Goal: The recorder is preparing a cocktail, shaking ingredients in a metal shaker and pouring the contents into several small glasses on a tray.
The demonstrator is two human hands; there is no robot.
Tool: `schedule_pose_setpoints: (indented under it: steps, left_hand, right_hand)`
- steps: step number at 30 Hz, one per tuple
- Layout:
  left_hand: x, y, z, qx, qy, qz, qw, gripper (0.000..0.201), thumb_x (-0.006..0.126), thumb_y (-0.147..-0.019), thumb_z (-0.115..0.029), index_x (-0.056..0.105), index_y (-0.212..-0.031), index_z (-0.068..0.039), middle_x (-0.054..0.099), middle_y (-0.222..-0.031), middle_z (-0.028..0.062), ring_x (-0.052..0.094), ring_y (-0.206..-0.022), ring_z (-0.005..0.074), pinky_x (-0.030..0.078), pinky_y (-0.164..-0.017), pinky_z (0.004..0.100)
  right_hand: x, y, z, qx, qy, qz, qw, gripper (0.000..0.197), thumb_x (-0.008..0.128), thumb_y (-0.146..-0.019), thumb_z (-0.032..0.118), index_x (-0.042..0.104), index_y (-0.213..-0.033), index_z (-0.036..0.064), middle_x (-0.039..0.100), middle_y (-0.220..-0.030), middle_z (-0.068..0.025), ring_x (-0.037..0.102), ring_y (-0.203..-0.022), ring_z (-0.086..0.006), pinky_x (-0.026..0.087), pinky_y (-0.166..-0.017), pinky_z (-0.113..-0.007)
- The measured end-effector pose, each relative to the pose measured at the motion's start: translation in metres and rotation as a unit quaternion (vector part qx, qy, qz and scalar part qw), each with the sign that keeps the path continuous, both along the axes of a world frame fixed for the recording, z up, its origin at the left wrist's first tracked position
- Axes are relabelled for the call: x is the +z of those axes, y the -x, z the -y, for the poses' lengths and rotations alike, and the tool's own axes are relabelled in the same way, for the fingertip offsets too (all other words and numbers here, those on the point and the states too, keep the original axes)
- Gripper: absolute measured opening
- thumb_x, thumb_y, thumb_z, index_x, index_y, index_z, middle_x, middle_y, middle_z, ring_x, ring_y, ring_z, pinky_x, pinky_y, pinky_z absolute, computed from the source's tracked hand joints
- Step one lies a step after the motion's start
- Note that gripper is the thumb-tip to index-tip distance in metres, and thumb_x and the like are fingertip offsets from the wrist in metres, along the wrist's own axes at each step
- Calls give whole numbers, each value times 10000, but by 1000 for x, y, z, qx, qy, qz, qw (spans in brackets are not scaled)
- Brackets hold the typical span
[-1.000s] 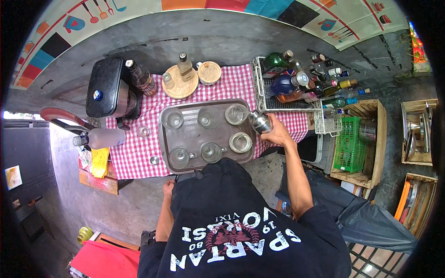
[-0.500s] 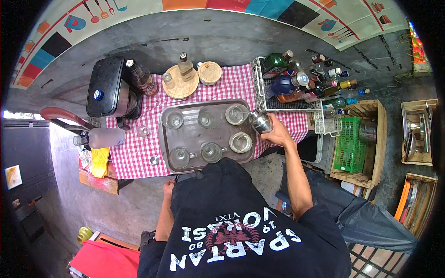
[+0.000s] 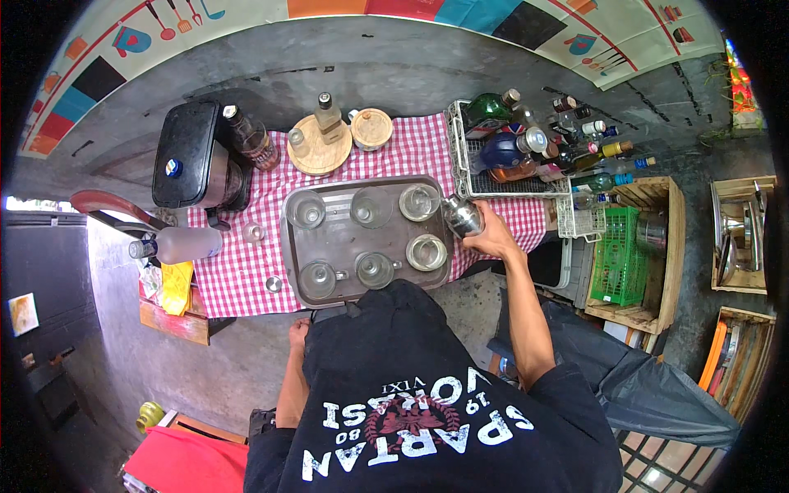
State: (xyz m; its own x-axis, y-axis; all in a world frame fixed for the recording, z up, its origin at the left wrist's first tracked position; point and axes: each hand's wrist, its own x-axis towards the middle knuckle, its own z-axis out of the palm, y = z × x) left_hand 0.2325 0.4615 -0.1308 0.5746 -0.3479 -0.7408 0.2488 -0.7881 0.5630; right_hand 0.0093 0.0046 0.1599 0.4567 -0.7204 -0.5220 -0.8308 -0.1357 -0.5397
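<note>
Right of frame centre, right hand [image 3: 491, 237] curled fingers round one metal shaker [image 3: 462, 217]; couldn't tell left hand's [image 3: 299, 330] finger spread; six glasses [image 3: 370, 208], one tray [image 3: 339, 241].

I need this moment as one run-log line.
right hand: holds metal shaker, tilted toward far-right glass | left hand: low, near tray

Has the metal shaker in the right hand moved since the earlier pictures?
No, not noticeably: the metal shaker, tilted in the right hand, stays beside the upper right corner of the brown tray.
</note>
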Motion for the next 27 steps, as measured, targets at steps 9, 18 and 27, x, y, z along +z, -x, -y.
schedule_pose_setpoints:
  steps: [9,18,27]
  left_hand:
    - [-31,0,-20,34,12,-24,999,298,581,-843,-281,647,-971,-20,669,-861,132,612,-818,209,460,-758,313]
    - [-15,0,-3,23,10,-26,999,272,577,-838,-248,652,-965,-20,670,-883,132,612,-848,206,460,-776,312]
    - [-32,0,-14,33,-2,-35,999,275,578,-826,-244,655,-973,-26,673,-892,124,618,-855,198,462,-786,313]
  right_hand:
    - [7,-6,-2,10,8,0,1000,853,756,-515,170,394,-1272,15,588,-1117,-196,608,-983,-292,455,-882,-367]
    - [1,0,-2,-7,19,-9,1000,851,759,-499,191,413,-1257,14,590,-1126,-179,602,-992,-293,433,-915,-358]
    - [8,-3,-2,-10,-3,18,1000,830,758,-514,152,410,-1254,10,577,-1141,-179,594,-1017,-276,438,-912,-360]
